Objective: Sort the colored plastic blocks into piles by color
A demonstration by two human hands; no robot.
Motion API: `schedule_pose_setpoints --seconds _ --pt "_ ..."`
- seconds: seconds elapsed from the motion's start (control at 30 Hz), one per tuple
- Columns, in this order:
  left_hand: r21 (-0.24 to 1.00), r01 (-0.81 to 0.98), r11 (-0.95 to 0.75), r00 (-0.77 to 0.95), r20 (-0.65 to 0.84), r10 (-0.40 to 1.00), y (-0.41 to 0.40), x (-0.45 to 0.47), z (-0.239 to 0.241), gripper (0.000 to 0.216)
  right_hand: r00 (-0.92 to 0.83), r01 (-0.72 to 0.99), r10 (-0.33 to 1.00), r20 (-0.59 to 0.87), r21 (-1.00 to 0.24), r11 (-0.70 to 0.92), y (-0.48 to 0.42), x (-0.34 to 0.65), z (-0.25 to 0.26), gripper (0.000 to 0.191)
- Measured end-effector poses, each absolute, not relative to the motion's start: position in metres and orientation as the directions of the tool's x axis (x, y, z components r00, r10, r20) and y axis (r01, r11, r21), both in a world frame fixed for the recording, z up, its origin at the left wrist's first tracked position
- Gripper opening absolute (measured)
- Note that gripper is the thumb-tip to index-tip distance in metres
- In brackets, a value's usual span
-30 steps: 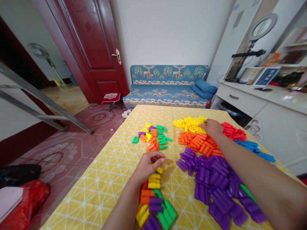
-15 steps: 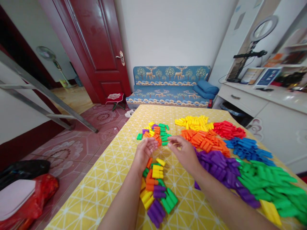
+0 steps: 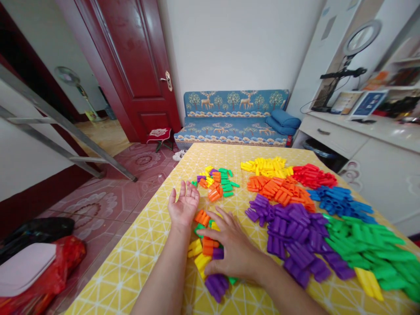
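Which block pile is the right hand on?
The mixed-colour pile closest to the camera, beside the left hand: the right hand lies flat on it. The other mixed pile sits farther up; sorted piles are single-coloured.

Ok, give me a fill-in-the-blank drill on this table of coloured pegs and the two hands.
1. The right hand lies spread, palm ___, on the near mixed pile.
2. The left hand rests open beside that pile with its palm turned ___.
3. Between the orange pile and the green pile lies the ___ pile.
4. The tablecloth under everything is ___ with white lines.
Missing words: down; up; purple; yellow.
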State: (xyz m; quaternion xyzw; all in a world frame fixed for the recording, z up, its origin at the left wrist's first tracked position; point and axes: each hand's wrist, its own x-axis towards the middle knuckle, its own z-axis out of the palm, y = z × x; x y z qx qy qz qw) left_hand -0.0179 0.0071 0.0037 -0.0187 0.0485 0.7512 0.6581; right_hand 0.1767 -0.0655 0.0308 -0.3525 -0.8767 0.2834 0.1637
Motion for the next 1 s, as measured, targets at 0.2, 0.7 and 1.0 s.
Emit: schedule_pose_setpoints --seconds 0.2,0.7,1.0 --pt "0.300 -0.942 -0.148 -0.184 -0.095 0.978 0.011 -0.027 0.000 0.032 -0.807 0.428 0.577 0.125 -0.549 0.718 -0.093 0.170 0.027 0.069" --pt "0.944 0.149 -0.296 -0.637 0.320 0.702 0.024 -0.021 -0.014 0.019 -0.227 0.671 0.874 0.429 -0.582 0.460 -0.015 0.166 0.001 0.035" --pt "0.875 0.465 -0.137 -0.494 0.385 0.780 0.039 -0.020 -0.028 0.042 -0.035 0.432 0.877 0.480 -0.784 0.446 0.001 0.177 -0.025 0.037"
